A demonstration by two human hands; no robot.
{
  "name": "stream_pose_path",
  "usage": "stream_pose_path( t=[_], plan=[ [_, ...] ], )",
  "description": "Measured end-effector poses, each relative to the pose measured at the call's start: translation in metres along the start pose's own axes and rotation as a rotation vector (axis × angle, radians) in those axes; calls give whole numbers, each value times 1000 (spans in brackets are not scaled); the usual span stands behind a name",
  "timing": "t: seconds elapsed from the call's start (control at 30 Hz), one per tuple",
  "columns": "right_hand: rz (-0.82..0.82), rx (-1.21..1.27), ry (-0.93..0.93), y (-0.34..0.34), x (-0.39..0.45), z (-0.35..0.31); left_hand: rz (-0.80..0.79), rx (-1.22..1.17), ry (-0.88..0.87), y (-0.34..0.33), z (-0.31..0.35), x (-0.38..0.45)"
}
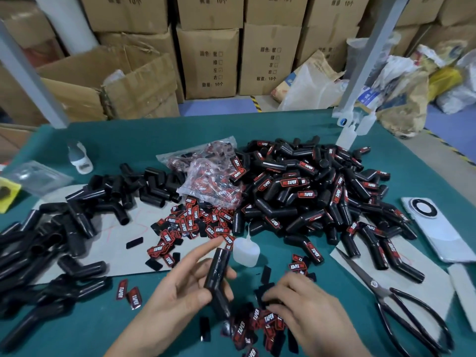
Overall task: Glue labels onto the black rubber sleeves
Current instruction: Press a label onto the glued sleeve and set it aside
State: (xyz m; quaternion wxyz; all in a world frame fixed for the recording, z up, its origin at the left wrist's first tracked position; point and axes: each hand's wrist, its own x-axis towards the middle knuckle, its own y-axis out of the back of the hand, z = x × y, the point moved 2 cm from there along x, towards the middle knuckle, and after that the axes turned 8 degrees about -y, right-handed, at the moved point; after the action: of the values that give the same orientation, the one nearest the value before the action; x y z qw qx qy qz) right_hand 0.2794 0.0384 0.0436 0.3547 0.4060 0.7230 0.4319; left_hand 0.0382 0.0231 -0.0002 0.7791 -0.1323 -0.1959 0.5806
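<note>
My left hand holds a bent black rubber sleeve upright, thumb and fingers round its middle, index finger stretched out. My right hand lies palm down on the loose red-and-black labels near the front edge, its fingertips curled onto one of them. A small white glue bottle stands just beyond the sleeve. More labels lie heaped at the centre. Unlabelled sleeves are piled on the left, labelled ones on the right.
Black scissors lie at the right, near a white phone. A clear bag of labels sits mid-table. A second glue bottle stands at the far left. The table is covered in green cloth; cardboard boxes stack behind it.
</note>
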Motion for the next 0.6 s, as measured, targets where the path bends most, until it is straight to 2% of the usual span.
stream_pose_path(
  t=[0.1, 0.2, 0.23, 0.5, 0.6],
  plan=[
    [17, -56, 101, -6, 19, -15, 107, 3, -4, 9, 8, 2],
    [-105, -135, 182, -16, 34, -29, 134, 5, -19, 13, 12, 2],
    [-89, -133, 191, -23, 38, -27, 139, 6, -21, 14, 12, 2],
    [-260, -462, 233, -23, 56, -47, 207, 8, -8, 15, 7, 6],
    [-291, -463, 267, -23, 51, -51, 219, 23, -17, 17, 6, 6]
  ],
)
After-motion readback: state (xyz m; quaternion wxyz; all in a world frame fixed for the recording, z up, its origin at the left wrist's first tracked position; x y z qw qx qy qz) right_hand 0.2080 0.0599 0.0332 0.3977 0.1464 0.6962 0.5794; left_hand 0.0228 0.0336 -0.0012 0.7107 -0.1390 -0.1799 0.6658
